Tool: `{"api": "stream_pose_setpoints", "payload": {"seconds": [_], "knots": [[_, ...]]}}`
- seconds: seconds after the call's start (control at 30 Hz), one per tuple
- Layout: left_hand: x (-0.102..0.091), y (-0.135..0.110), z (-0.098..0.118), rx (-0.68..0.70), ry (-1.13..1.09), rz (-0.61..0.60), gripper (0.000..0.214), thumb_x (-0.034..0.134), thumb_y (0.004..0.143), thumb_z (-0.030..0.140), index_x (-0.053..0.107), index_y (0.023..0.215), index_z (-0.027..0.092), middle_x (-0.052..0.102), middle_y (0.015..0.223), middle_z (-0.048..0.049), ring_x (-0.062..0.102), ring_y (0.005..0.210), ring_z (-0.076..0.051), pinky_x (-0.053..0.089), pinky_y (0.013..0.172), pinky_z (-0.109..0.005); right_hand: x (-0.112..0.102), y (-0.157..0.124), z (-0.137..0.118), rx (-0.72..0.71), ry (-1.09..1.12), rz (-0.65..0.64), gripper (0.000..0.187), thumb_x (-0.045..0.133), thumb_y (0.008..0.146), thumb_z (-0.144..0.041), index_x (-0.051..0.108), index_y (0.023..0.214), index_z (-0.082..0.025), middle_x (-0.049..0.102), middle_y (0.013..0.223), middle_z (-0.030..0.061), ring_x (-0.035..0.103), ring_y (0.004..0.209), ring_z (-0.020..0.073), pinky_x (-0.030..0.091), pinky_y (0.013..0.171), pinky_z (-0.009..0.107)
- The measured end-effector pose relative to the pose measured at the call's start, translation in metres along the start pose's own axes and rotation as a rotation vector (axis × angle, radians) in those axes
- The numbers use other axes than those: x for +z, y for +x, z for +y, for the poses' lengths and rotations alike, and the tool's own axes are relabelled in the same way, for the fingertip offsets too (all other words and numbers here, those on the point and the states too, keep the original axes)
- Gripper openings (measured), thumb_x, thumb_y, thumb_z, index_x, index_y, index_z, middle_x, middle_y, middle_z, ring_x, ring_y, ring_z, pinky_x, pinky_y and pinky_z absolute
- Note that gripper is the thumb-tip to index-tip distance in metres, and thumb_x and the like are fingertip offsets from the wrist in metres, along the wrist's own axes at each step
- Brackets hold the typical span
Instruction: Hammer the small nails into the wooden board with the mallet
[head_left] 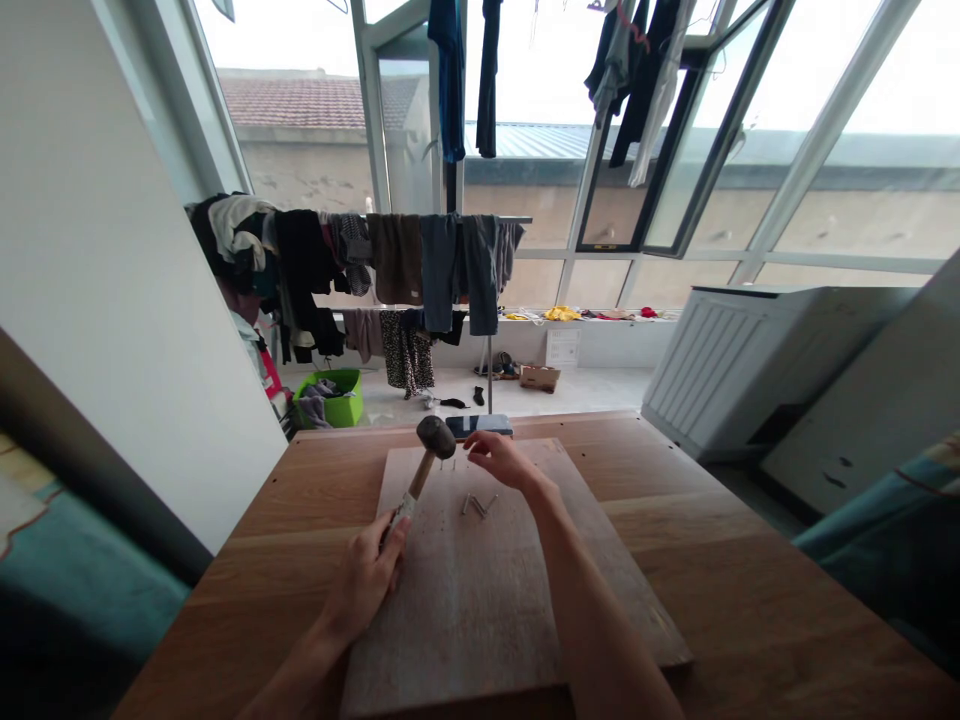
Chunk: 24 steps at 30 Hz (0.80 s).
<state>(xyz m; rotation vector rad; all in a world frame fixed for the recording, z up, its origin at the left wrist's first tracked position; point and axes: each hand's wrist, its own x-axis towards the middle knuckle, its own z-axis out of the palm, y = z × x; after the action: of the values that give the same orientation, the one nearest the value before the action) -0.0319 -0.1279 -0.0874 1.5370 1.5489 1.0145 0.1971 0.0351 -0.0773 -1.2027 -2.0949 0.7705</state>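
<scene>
My left hand is wrapped around the handle of a rubber mallet, its dark head raised over the far part of a wooden board. Two thin nails stand upright in the board just below the mallet head. To their right hovers my right hand, fingers loosely curled and apart, with nothing visible between them. Several loose nails lie in a zigzag on the board nearer to me. A dark phone lies behind the board's far edge.
The board rests on a wooden table. Beyond the table stand a drying rack with clothes, a green basket and a small cardboard box. A white ribbed cabinet-like unit is at the right, with windows behind.
</scene>
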Motion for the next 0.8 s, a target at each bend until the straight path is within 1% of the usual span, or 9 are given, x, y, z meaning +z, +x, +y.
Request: {"api": "stream_pose_setpoints", "payload": {"seconds": [0.07, 0.13, 0.27, 0.37, 0.47, 0.53, 0.63, 0.67, 0.8], "knots": [[0.001, 0.000, -0.002, 0.002, -0.005, -0.003, 0.050, 0.043, 0.091, 0.066, 0.054, 0.079, 0.018, 0.045, 0.049, 0.0065, 0.043, 0.039, -0.011, 0.035, 0.042, -0.022, -0.001, 0.001, 0.005, 0.008, 0.025, 0.078, 0.025, 0.059, 0.085, -0.016, 0.073, 0.105, -0.017, 0.074, 0.087, 0.0055, 0.066, 0.079, 0.0165, 0.048, 0.076, 0.029], [0.001, 0.000, -0.001, 0.003, -0.011, -0.005, 0.050, 0.043, 0.091, 0.066, 0.053, 0.079, 0.019, 0.045, 0.050, 0.0067, 0.042, 0.039, -0.010, 0.034, 0.041, -0.022, 0.002, 0.002, 0.009, 0.012, 0.052, 0.123, 0.022, 0.059, 0.084, -0.016, 0.073, 0.101, -0.017, 0.075, 0.084, 0.0054, 0.067, 0.078, 0.0167, 0.049, 0.076, 0.030], [0.001, 0.000, 0.003, -0.009, -0.013, -0.004, 0.050, 0.044, 0.090, 0.066, 0.053, 0.077, 0.019, 0.043, 0.050, 0.0072, 0.040, 0.038, -0.010, 0.033, 0.039, -0.021, 0.015, 0.004, 0.014, 0.011, 0.103, 0.156, 0.015, 0.062, 0.079, -0.015, 0.073, 0.089, -0.015, 0.075, 0.080, 0.0050, 0.068, 0.075, 0.0171, 0.051, 0.073, 0.028], [0.001, -0.001, 0.005, -0.013, -0.023, -0.010, 0.050, 0.044, 0.089, 0.066, 0.052, 0.076, 0.019, 0.043, 0.049, 0.0072, 0.039, 0.037, -0.009, 0.032, 0.039, -0.020, 0.021, 0.004, 0.015, 0.009, 0.118, 0.157, 0.013, 0.063, 0.077, -0.014, 0.072, 0.086, -0.015, 0.074, 0.078, 0.0048, 0.068, 0.074, 0.0172, 0.051, 0.072, 0.028], [0.001, -0.001, 0.005, -0.009, -0.031, -0.017, 0.050, 0.045, 0.089, 0.066, 0.053, 0.078, 0.019, 0.044, 0.050, 0.0072, 0.039, 0.036, -0.009, 0.033, 0.038, -0.020, 0.022, 0.003, 0.015, 0.005, 0.120, 0.135, 0.011, 0.064, 0.075, -0.013, 0.071, 0.084, -0.015, 0.073, 0.075, 0.0035, 0.067, 0.072, 0.0162, 0.050, 0.071, 0.027], [0.001, -0.001, 0.006, -0.006, -0.020, -0.026, 0.050, 0.045, 0.089, 0.066, 0.055, 0.080, 0.018, 0.046, 0.053, 0.0065, 0.040, 0.037, -0.009, 0.033, 0.039, -0.020, 0.021, 0.002, 0.016, 0.005, 0.124, 0.117, 0.015, 0.065, 0.074, -0.012, 0.069, 0.088, -0.016, 0.072, 0.075, 0.0023, 0.067, 0.072, 0.0153, 0.050, 0.070, 0.025], [0.002, 0.003, 0.008, 0.009, 0.026, -0.033, 0.051, 0.045, 0.088, 0.067, 0.058, 0.083, 0.018, 0.052, 0.060, 0.0041, 0.045, 0.039, -0.010, 0.035, 0.040, -0.022, 0.022, 0.001, 0.018, 0.011, 0.129, 0.096, 0.030, 0.066, 0.070, -0.009, 0.065, 0.099, -0.017, 0.071, 0.076, 0.0002, 0.066, 0.070, 0.0143, 0.049, 0.068, 0.024], [0.003, 0.005, 0.010, 0.016, 0.047, -0.035, 0.051, 0.045, 0.088, 0.067, 0.059, 0.085, 0.018, 0.054, 0.061, 0.0032, 0.046, 0.039, -0.010, 0.036, 0.040, -0.022, 0.022, 0.001, 0.019, 0.014, 0.128, 0.094, 0.032, 0.066, 0.070, -0.008, 0.064, 0.100, -0.018, 0.071, 0.076, -0.0003, 0.066, 0.070, 0.0143, 0.049, 0.067, 0.023], [0.005, 0.014, 0.016, 0.040, 0.120, -0.050, 0.051, 0.043, 0.090, 0.066, 0.061, 0.088, 0.018, 0.058, 0.062, 0.0016, 0.049, 0.039, -0.012, 0.036, 0.041, -0.023, 0.025, 0.001, 0.023, 0.022, 0.122, 0.105, 0.027, 0.065, 0.069, -0.008, 0.060, 0.095, -0.017, 0.070, 0.076, -0.0001, 0.064, 0.070, 0.0156, 0.048, 0.065, 0.024]]}}
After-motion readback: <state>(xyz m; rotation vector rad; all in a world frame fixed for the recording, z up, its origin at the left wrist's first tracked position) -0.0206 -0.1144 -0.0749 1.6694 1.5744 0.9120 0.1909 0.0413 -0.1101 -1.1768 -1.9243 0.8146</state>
